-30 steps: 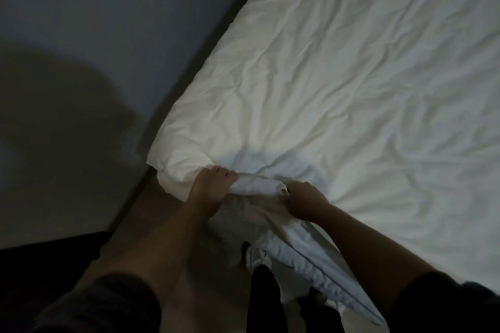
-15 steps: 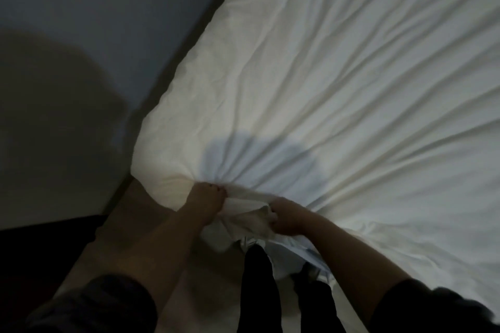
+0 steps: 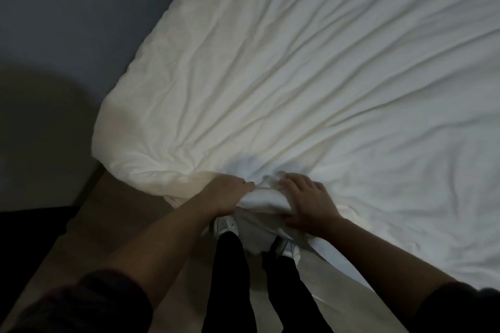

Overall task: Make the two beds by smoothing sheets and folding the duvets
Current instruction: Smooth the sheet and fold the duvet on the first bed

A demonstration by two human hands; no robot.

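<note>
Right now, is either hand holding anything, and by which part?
Both hands hold the white sheet at its bunched near edge: the left hand grips the gather, the right hand curls over it, thumb beneath.

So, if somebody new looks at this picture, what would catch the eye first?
First, the white sheet filling most of the view, its long creases fanning out from one point at the near edge. There the left hand and right hand grip a bunch of it, above dark trouser legs at the bottom.
</note>
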